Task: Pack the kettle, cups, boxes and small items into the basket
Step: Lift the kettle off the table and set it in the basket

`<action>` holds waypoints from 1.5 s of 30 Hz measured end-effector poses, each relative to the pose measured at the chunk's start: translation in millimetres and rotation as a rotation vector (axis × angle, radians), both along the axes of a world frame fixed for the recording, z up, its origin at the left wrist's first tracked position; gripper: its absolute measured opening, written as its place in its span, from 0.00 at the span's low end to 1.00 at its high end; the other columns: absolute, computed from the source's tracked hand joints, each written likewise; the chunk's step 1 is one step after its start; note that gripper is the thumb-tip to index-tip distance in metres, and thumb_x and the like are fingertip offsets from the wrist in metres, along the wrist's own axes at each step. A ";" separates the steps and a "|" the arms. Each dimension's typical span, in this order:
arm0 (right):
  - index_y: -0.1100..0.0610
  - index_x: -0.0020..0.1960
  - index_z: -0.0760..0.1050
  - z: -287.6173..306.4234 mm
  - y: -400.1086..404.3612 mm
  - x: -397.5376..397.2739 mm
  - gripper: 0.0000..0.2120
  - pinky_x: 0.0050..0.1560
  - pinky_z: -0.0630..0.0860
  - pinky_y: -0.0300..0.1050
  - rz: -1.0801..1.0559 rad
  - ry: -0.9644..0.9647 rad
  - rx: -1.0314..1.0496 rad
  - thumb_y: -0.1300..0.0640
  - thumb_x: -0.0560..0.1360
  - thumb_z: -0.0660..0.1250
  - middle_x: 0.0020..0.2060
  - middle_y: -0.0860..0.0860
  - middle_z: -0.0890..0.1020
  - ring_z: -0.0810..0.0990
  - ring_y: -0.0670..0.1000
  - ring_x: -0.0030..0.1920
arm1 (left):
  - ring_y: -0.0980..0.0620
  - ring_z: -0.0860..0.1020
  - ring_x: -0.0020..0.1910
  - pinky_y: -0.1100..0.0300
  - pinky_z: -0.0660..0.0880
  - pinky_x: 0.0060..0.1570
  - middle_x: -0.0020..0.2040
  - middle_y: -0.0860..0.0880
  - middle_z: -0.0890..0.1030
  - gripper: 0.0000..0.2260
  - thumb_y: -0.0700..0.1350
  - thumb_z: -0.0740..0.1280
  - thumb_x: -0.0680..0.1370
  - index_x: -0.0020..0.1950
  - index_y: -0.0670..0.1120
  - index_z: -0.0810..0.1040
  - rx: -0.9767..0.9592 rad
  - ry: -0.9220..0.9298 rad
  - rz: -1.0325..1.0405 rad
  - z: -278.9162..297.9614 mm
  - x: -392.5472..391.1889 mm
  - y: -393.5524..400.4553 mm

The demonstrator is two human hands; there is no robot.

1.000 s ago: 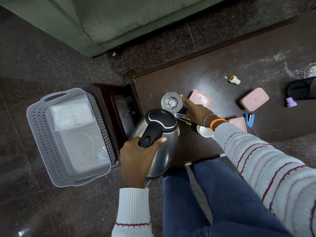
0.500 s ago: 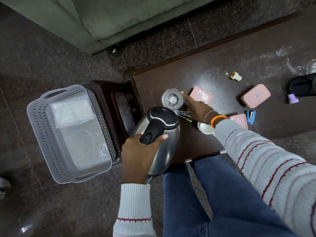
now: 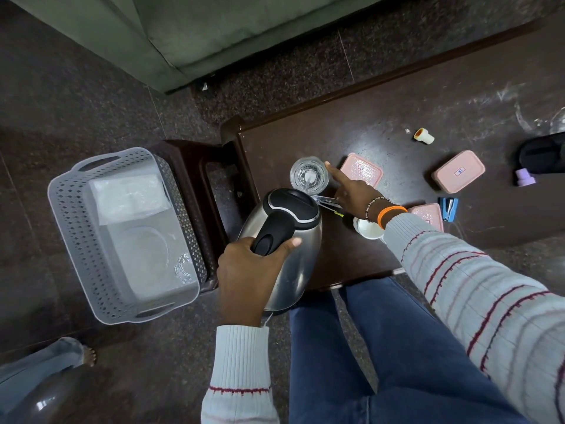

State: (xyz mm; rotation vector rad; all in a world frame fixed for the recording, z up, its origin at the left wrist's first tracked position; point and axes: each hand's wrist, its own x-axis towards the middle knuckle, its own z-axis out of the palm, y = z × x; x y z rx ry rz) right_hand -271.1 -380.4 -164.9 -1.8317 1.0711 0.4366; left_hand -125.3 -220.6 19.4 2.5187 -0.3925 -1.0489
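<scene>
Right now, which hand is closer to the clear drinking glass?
Right. The right hand reaches beside the glass, its index finger almost at the rim. The left hand is farther back, gripping the kettle handle.

Setting: we judged it a home living room. We noted a green sofa [image 3: 189,35], dark speckled floor tiles [image 3: 76,96], a low dark wooden table [image 3: 382,111] bearing household items.

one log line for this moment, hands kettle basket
left hand: gripping kettle handle | right hand: finger out by glass | basket: left of table, kettle not in
</scene>
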 end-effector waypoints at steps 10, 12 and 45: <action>0.44 0.75 0.45 1.5 0.0 -0.5 0.38 0.55 0.77 0.57 -0.005 -0.004 0.010 0.65 0.73 0.60 0.47 0.64 0.82 0.80 0.64 0.47 | 0.54 0.67 0.22 0.64 0.62 0.27 0.17 0.58 0.70 0.17 0.68 0.72 0.55 0.24 0.57 0.73 0.001 -0.015 0.000 -1.2 -1.0 -2.6; 0.45 0.75 0.45 2.8 0.1 -0.8 0.38 0.55 0.77 0.58 -0.001 -0.009 0.012 0.65 0.73 0.60 0.47 0.64 0.82 0.80 0.64 0.47 | 0.54 0.69 0.22 0.64 0.63 0.28 0.17 0.57 0.70 0.21 0.68 0.72 0.54 0.23 0.52 0.72 0.002 -0.021 0.017 -1.7 -0.7 -2.1; 0.44 0.75 0.45 1.8 -2.4 -1.7 0.38 0.56 0.77 0.57 0.009 -0.012 0.016 0.65 0.74 0.59 0.48 0.64 0.82 0.80 0.64 0.48 | 0.49 0.73 0.26 0.62 0.66 0.31 0.21 0.54 0.71 0.24 0.67 0.73 0.55 0.22 0.48 0.70 0.007 -0.010 0.033 -5.7 -6.7 -5.7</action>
